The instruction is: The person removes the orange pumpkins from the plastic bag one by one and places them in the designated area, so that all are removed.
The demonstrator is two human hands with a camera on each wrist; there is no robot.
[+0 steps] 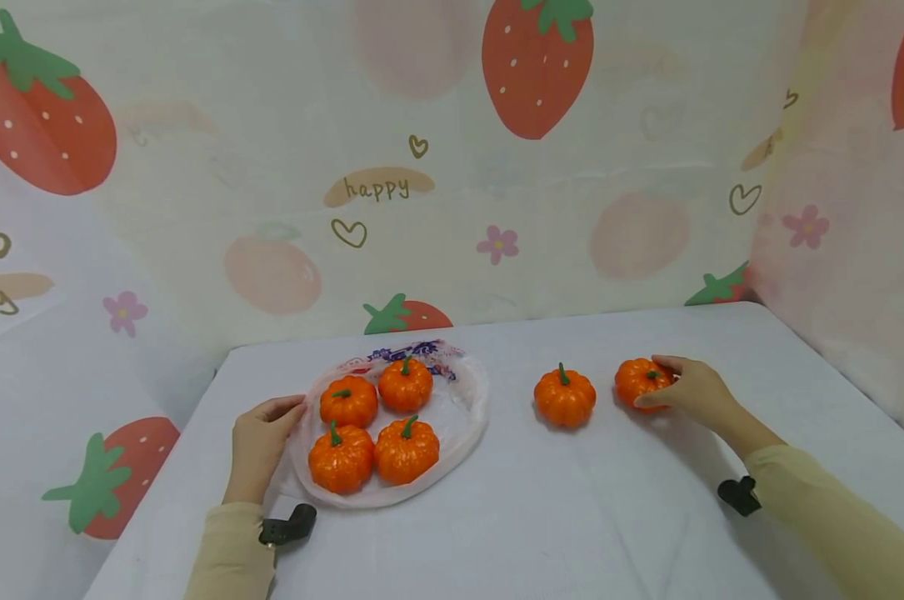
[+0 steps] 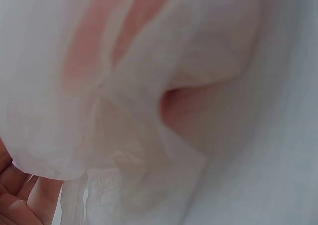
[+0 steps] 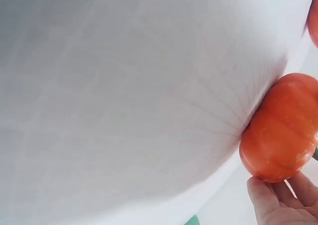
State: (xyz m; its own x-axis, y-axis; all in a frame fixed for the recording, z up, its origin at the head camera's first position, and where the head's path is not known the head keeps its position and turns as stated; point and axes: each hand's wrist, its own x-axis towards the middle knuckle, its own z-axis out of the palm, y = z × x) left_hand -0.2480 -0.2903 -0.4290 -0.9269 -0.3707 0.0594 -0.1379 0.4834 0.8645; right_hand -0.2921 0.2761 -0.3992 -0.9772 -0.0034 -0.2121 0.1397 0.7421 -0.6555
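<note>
My left hand (image 1: 260, 442) pinches the left rim of a thin white plastic bag (image 1: 462, 442), which lies with its mouth spread wide. Several small orange pumpkins with green stems, one of them the front-left pumpkin (image 1: 341, 460), sit inside it. In the left wrist view the pale plastic (image 2: 134, 135) fills most of the picture, and only a few fingers (image 2: 44, 197) show at the lower left. On the right, my right hand (image 1: 695, 392) grips an orange pumpkin (image 3: 283, 128) between thumb and fingers; it appears to rest on the table.
Another orange pumpkin (image 1: 564, 398) stands upright between the bag and my right hand. A white cloth covers the table (image 1: 526, 525). Strawberry-printed curtains (image 1: 452, 208) hang behind it and along both sides.
</note>
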